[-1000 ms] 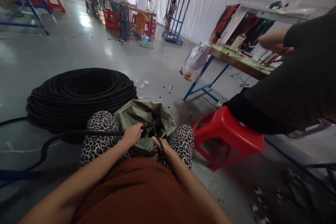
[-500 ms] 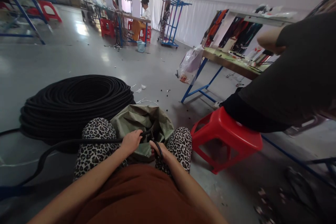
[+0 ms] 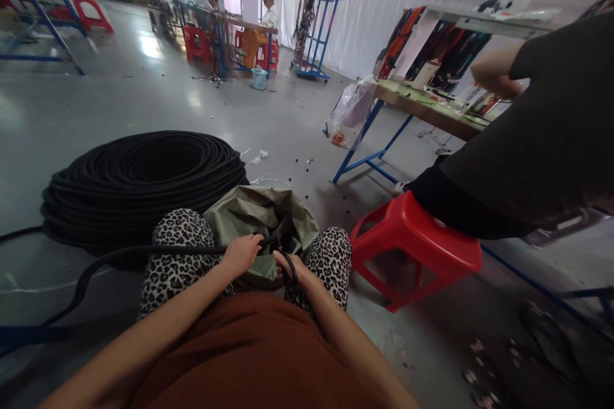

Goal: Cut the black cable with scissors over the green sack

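Between the knees, over the one green sack [image 3: 259,217]: left hand [image 3: 241,253] clamping one black hose [image 3: 144,250], feeding off the single floor coil [image 3: 139,182]; right hand [image 3: 286,266] gripping one black looped tool [image 3: 290,265], exact type unclear. Beside, to the right: one red stool [image 3: 417,252], one co-worker's back [image 3: 537,140].

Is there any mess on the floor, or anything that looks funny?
Yes. Small black bits and a crumpled white scrap lie scattered on the grey floor beyond the big black hose coil. More litter lies near the red stool. Nothing looks broken.
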Tool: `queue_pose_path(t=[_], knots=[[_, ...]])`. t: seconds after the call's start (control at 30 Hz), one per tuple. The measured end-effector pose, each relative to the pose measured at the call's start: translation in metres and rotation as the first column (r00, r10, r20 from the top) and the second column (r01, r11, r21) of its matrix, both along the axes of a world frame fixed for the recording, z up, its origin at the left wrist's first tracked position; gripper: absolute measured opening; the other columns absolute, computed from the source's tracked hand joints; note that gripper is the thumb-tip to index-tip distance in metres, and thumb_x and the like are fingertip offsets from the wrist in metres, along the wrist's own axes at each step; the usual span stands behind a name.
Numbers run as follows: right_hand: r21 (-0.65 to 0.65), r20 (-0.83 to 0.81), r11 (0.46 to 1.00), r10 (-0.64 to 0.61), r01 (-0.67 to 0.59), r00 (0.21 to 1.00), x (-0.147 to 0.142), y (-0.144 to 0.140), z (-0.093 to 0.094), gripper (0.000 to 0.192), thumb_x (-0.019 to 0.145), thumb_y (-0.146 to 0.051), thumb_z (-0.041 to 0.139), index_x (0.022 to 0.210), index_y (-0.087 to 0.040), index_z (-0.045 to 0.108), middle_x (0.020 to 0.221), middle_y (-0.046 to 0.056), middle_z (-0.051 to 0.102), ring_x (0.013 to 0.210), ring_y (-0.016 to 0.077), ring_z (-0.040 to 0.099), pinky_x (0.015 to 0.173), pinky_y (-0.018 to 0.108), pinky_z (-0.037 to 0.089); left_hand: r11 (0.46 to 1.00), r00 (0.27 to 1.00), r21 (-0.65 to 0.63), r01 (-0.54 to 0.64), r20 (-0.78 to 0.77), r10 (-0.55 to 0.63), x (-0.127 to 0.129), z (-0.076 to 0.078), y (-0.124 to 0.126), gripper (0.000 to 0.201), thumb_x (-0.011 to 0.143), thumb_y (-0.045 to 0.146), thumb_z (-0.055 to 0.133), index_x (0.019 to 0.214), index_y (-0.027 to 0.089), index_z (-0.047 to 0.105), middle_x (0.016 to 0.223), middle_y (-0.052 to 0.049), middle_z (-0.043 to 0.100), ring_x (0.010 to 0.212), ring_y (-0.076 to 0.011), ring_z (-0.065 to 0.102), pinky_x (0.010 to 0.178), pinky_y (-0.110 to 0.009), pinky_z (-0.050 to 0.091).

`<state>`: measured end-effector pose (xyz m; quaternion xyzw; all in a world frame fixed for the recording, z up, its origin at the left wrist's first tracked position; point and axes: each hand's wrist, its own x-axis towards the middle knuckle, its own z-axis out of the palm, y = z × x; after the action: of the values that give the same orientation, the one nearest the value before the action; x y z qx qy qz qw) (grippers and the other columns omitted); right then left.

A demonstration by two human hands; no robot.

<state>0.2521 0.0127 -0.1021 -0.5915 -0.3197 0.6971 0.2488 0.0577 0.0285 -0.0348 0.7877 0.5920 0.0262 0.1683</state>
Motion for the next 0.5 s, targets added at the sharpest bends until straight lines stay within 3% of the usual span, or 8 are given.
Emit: queue_pose_path(t=[0.23,0.5], knots=[[-0.019,0.179,0.999,0.049,-0.047,0.983,0.0,-0.002,0.012,0.05,0.1,-0.056,0.072,0.071,-0.018,0.058,0.053,-0.004,0.051,0.041,0.0096,0.047,0.044,0.022,0.042,1.0,1.0,0.01,0.0,0.01,0.0,-0.001,-0.001,0.001,0.032,0.103,0.019,0.053,0.131,0.021,0.069,0.124,-0.012,0.08,0.113,-0.0243,0.075,0.099,-0.036,0.053],[0.045,0.263,0.997,0.054,-0.068,0.963,0.001,-0.001,0.007,0.053,0.101,-0.055,0.069,0.064,-0.02,0.057,0.049,-0.001,0.051,0.038,0.012,0.047,0.039,0.024,0.04,0.998,0.998,0.051,0.019,-0.059,-0.016,-0.005,0.004,-0.005,0.042,0.103,0.018,0.051,0.142,0.022,0.067,0.123,-0.014,0.077,0.114,-0.0257,0.073,0.1,-0.038,0.054]])
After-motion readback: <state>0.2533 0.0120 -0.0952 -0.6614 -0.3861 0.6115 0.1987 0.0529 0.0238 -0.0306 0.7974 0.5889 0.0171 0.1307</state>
